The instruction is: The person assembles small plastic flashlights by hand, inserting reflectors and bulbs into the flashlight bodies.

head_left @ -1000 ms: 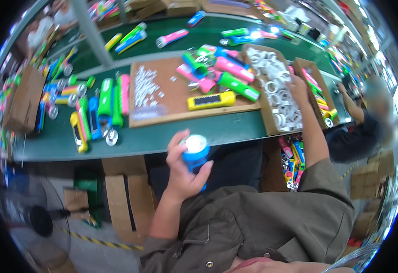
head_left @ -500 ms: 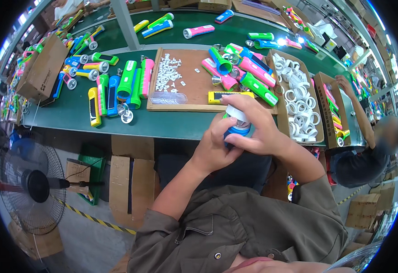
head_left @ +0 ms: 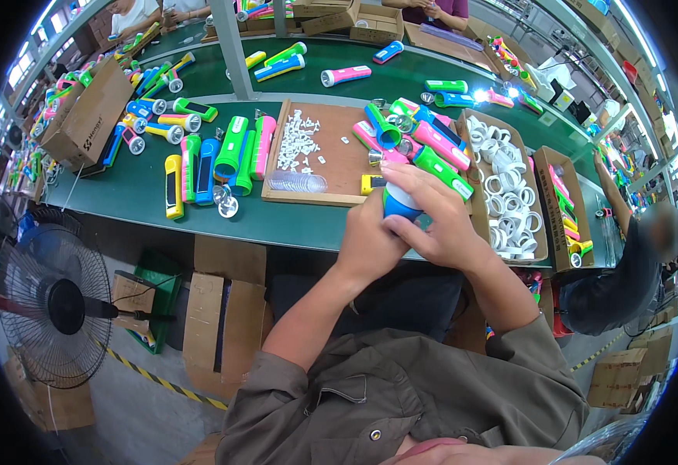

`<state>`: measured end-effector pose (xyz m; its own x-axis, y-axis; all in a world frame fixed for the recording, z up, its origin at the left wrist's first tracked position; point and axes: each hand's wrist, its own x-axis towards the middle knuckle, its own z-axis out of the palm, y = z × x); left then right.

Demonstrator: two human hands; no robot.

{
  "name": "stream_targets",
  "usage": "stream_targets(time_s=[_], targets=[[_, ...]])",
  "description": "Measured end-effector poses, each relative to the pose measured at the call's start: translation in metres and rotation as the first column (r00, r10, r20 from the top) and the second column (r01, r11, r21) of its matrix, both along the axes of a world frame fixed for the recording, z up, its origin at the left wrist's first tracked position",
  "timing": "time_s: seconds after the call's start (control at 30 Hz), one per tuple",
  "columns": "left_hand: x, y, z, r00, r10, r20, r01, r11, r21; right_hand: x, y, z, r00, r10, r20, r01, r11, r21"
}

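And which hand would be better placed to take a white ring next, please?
Probably the right hand: it is closer to the white rings, while the left hand, farther away, wraps the blue-headed flashlight.

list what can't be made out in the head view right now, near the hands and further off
Held flashlight: head view, body mostly hidden by the left hand and right hand.
Yellow flashlight on the tray: head view, mostly covered by the hands.
White bits: head view, too small and crowded to count.
Person in purple: head view, cut off by the top edge.
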<state>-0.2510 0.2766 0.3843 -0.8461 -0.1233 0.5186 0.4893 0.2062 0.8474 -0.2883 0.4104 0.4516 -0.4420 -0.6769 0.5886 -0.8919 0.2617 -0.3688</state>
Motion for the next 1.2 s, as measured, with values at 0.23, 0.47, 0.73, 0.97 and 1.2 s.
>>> stream_targets(time_s=[0.23, 0.47, 0.73, 0.97, 1.2], targets=[[0.008, -0.019, 0.037, 0.591, -0.755, 0.283, 0.458, 0.603, 0.653, -0.011, 0.014, 0.007, 0.919, 0.136, 0.371, -0.103, 0.989, -0.106], [-0.018, 0.000, 0.007, 0.990, 0.143, 0.002, -0.139, 0.970, -0.200, -0.025, 0.012, 0.019, 0.994, -0.050, 0.096, 0.032, 0.982, 0.187], [-0.021, -0.010, 0.029, 0.993, -0.084, 0.077, 0.101, 0.964, -0.244, -0.064, -0.007, 0.034, 0.668, 0.205, 0.715, -0.385, 0.918, 0.096], [-0.056, -0.021, -0.002, 0.959, 0.278, 0.054, -0.207, 0.817, -0.539, -0.087, -0.031, 0.008, 0.035, -0.263, 0.964, 0.141, 0.956, 0.256], [-0.039, -0.022, 0.030, 0.950, 0.004, 0.311, 0.102, 0.940, -0.324, -0.077, -0.023, 0.007, 0.553, 0.228, 0.801, -0.270, 0.959, -0.086]])
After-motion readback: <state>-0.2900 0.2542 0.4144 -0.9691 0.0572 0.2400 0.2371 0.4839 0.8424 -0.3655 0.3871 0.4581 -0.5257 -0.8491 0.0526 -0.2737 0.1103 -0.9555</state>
